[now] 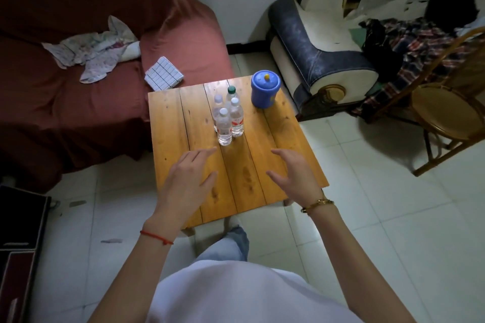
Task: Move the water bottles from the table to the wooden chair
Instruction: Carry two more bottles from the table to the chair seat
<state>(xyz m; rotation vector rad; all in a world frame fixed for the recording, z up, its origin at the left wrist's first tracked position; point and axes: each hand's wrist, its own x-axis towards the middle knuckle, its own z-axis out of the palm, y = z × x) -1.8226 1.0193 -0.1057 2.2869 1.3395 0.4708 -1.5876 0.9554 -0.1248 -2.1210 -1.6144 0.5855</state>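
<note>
Both hands hover over the wooden table [168,123], fingers spread wide and holding nothing. Four water bottles [227,117] stand upright in a tight cluster just beyond the fingertips, closer to the left hand [187,178] than the right hand [295,174]. The wooden chair [446,110] stands well off beyond the right hand's fingers.

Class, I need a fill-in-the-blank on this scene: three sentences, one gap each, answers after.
1. ____ bottles stand on the table.
2. One bottle's cap is ____; the others' are white.
3. The left hand and right hand are both ____, holding nothing.

Answers: four; green; open
</note>
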